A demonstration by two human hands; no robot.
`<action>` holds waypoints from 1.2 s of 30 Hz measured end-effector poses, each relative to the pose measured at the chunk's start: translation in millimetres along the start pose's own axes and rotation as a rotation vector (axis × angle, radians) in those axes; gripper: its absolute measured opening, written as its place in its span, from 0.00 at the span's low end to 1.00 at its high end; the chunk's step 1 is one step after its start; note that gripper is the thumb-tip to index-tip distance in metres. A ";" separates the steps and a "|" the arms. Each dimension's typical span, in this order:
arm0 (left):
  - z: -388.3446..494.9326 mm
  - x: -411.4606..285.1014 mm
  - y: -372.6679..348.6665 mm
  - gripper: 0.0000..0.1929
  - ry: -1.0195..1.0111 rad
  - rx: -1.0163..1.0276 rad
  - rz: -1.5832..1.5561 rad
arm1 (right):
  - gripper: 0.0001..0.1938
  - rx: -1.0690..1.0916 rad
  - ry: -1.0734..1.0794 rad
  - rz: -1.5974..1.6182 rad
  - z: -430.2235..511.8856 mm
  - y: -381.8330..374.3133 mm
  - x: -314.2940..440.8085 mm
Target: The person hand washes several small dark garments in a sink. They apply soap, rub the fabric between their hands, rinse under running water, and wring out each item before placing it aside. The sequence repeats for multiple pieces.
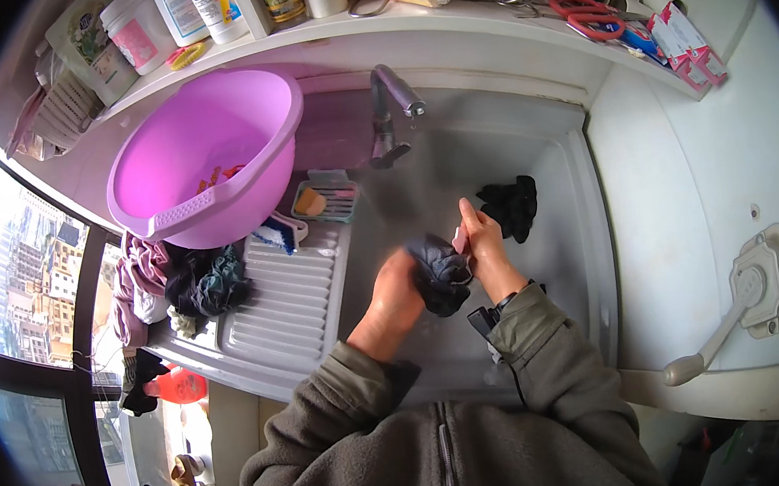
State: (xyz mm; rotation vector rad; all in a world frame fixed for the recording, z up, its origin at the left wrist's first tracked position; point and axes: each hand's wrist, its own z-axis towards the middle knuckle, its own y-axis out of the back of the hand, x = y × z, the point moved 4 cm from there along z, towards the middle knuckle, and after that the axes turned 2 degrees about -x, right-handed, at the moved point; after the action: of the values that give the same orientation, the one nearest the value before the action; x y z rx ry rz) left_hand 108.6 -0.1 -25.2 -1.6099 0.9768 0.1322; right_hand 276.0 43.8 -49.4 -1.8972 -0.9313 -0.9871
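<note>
Over the grey sink basin, my left hand grips a bunched dark grey-black cloth item, perhaps a sock. My right hand holds a small pink piece of soap against the cloth's right side, thumb pointing up. Another crumpled black cloth piece lies on the basin floor beyond my right hand. A metal faucet rises at the back, with a drop at its spout. My fingers under the dark cloth are hidden.
Left of the basin, a ribbed drainboard carries a pink plastic tub, heaped wet clothes, a scrub brush and a soap dish. A shelf with bottles and scissors runs overhead. A crank handle juts out right.
</note>
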 end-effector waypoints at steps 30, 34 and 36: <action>1.2 -2.4 -18.1 0.17 -0.040 0.058 0.347 | 0.13 -0.047 0.094 0.487 -60.4 -31.1 -33.2; -4.9 20.9 -36.0 0.15 -0.116 0.022 0.485 | 0.10 -0.220 0.731 -0.071 -95.0 -20.1 5.2; -10.3 29.2 -44.4 0.14 -0.106 0.019 0.506 | 0.08 -0.197 0.852 -0.240 -108.7 -15.0 15.9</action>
State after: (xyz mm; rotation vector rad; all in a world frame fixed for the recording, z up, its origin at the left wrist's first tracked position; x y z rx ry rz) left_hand 151.8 -25.7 -4.8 -1.2952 1.2790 0.5465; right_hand 238.1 -41.0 11.1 -1.2887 -0.5540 -1.8769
